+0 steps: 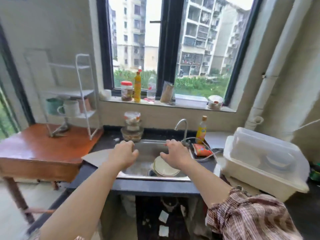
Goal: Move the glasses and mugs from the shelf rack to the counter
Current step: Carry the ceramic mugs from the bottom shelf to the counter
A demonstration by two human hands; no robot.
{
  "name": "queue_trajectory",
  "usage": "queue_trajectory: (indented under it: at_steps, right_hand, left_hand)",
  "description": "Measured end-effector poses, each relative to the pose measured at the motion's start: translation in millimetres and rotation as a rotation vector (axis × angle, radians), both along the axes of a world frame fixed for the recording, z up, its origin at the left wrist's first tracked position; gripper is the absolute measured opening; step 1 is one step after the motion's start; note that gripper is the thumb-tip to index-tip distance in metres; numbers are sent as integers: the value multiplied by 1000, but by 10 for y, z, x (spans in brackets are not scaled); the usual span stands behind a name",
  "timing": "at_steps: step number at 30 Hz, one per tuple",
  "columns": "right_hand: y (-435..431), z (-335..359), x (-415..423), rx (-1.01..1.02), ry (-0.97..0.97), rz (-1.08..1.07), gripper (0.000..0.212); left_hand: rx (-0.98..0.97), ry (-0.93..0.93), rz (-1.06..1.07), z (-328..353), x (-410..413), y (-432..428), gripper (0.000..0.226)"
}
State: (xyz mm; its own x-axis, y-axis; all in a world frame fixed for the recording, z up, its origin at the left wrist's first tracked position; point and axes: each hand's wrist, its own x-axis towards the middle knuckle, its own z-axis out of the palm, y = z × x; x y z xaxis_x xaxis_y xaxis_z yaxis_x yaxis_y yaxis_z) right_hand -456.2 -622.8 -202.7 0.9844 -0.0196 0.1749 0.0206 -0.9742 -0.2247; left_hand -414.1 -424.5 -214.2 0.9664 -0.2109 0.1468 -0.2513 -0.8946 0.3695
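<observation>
A white wire shelf rack (82, 94) stands on a wooden table at the left. Its lower tier holds a teal mug (52, 105), a white mug (70, 108) and a brownish cup (84, 104) behind them. Both of my hands hover over the steel sink, far to the right of the rack. My left hand (123, 154) has its fingers spread and holds nothing. My right hand (174, 153) is likewise empty, fingers apart, above plates in the sink. The dark counter (105, 142) runs around the sink.
The wooden table (34, 149) sits left of the counter. Plates (164, 168) lie in the sink (147, 153), with a tap (181, 127) and hose behind. Stacked glass jars (132, 127), an orange bottle (201, 128) and a white lidded dish box (263, 163) crowd the counter.
</observation>
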Motion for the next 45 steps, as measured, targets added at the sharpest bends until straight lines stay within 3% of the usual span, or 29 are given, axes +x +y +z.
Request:
queue_trajectory:
  at_steps: [14, 21, 30, 34, 41, 45]
  right_hand:
    - [2753, 63, 2552, 27, 65, 289, 44]
    - [3970, -111, 3573, 113, 111, 283, 48]
    - [4990, -542, 4703, 430, 275, 54, 50]
    - [5218, -569, 5121, 607, 259, -27, 43]
    - [5526, -673, 5619, 1064, 269, -264, 19]
    - [5615, -703, 5756, 1248, 250, -377, 23]
  left_hand:
    - [-189, 80, 353, -46, 1915, 2664, 42]
    - [-228, 79, 370, -153, 2921, 3811, 35]
    - [-410, 221, 333, -415, 4304, 4807, 34]
    - [-598, 263, 334, -460, 4780, 4887, 23]
    - [-760, 325, 318, -636, 5320, 4866, 37]
    - [-880, 418, 335, -700, 5467, 4833, 35]
